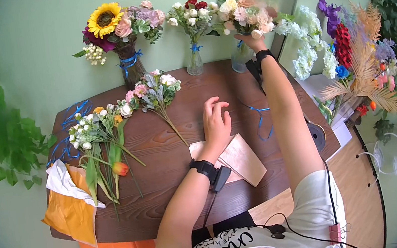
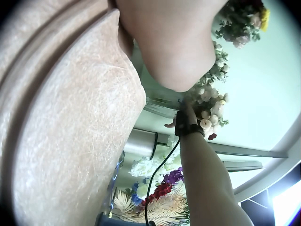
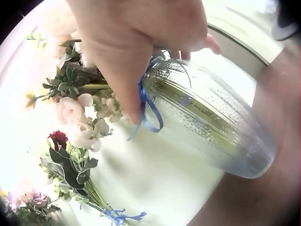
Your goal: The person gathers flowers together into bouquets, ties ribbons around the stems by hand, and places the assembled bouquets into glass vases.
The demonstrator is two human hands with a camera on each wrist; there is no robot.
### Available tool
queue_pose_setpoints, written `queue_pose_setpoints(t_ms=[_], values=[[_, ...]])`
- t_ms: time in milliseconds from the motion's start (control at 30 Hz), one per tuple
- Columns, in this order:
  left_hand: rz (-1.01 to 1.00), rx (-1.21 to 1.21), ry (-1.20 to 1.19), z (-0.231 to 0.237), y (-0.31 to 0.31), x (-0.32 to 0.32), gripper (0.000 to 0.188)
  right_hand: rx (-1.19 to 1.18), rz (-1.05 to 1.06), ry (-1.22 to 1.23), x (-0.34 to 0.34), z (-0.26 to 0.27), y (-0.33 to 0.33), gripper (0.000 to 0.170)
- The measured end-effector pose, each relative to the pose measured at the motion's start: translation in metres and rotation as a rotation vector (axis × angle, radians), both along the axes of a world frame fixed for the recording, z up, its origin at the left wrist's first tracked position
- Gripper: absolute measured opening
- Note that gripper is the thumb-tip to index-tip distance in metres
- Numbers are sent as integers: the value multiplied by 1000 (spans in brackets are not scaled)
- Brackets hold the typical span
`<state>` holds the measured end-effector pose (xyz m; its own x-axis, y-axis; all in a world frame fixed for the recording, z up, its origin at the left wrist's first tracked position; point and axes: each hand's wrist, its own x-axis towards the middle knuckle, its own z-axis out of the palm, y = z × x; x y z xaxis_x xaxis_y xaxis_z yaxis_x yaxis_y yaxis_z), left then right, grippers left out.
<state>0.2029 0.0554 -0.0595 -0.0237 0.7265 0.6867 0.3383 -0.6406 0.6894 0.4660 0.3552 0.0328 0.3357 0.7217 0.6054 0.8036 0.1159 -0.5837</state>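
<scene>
My right hand grips the neck of a clear glass vase at the table's back right. In the right wrist view the thumb and fingers wrap the vase just by its blue ribbon bow, and green stems show through the glass. Peach, cream and pink flowers stand out of its top. My left hand hovers or rests, fingers loosely bent and holding nothing, by the shiny beige wrapping sheets. Those sheets fill the left side of the left wrist view.
A sunflower bouquet and a small vase stand at the back. Loose flowers and an orange-and-white packet lie at left. A blue ribbon and a dark spool are at right, with more flowers beyond.
</scene>
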Motion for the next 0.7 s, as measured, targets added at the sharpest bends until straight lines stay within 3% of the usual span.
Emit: queue_pose_setpoints(t_ms=[100, 133, 233, 267, 367, 433, 500, 533, 633, 700], values=[[22, 22, 12, 0, 1, 0, 19, 30, 182, 112, -5, 3, -30, 65], [16, 16, 9, 0, 1, 0, 19, 191, 262, 132, -13, 9, -49, 80], [9, 14, 0, -2, 2, 0, 19, 300, -146, 215, -57, 17, -99, 91], [25, 37, 4, -3, 3, 1, 19, 363, -222, 415, -69, 19, -105, 90], [35, 66, 19, 0, 5, -2, 22, 434, -277, 580, -89, 8, -117, 71], [30, 72, 17, 3, 6, -1, 24, 372, -168, 728, -115, 2, -138, 59], [33, 66, 34, 4, 9, -2, 28, 160, 296, 1037, -138, 5, -194, 44], [42, 68, 46, 7, 8, -6, 28, -35, 484, 1066, -145, 3, -223, 37], [39, 65, 82, 14, 17, -26, 26, -464, 999, 1001, -166, -14, -276, 25], [-159, -142, 109, 23, 20, -49, 24, -522, 999, 826, -180, -19, -312, 23]])
